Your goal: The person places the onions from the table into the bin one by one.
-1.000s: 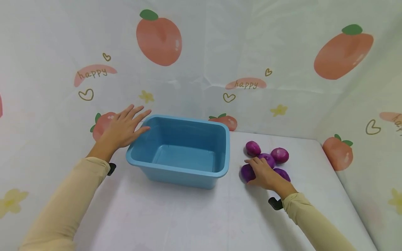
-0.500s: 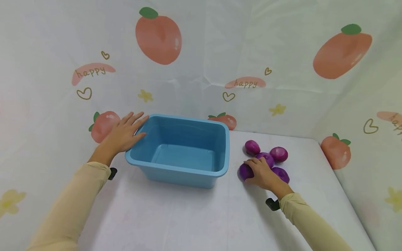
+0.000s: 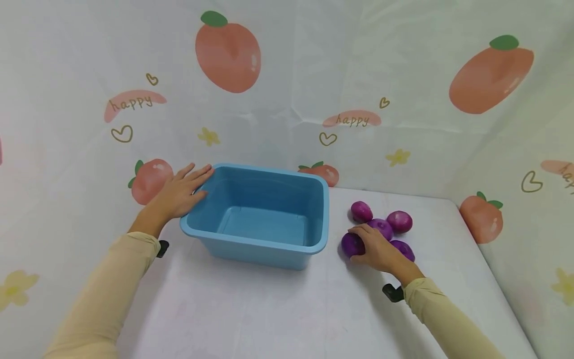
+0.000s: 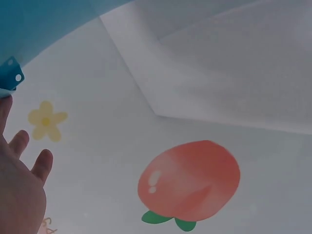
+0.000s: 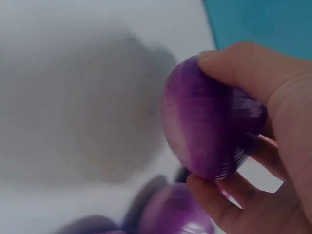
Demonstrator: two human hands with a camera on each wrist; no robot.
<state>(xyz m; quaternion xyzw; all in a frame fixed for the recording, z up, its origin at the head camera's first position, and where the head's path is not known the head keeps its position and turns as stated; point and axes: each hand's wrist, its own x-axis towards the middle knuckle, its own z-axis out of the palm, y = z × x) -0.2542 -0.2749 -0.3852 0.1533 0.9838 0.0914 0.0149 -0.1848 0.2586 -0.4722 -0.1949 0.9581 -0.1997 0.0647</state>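
My right hand [image 3: 375,249] grips a purple onion [image 5: 209,117], thumb on one side and fingers on the other, as the right wrist view shows closely. Behind and beside it on the white tabletop lie several more purple onions: one touching it from behind [image 3: 381,228], one at the back left [image 3: 361,212], one at the back right [image 3: 399,222] and one partly hidden by the hand [image 3: 403,249]. A blue plastic tub [image 3: 255,243] stands to their left with nothing in it. My left hand [image 3: 179,194] rests on its left rim, fingers extended.
White cloth [image 3: 278,89] printed with peaches, hearts and "happy" hangs behind the tabletop [image 3: 251,309] and along its right side. A dark wrist mount [image 3: 392,292] shows under the right wrist.
The left hand has come down from just above the tub's left rim onto it. My right fingers have closed more snugly around the onion, which has shifted slightly left.
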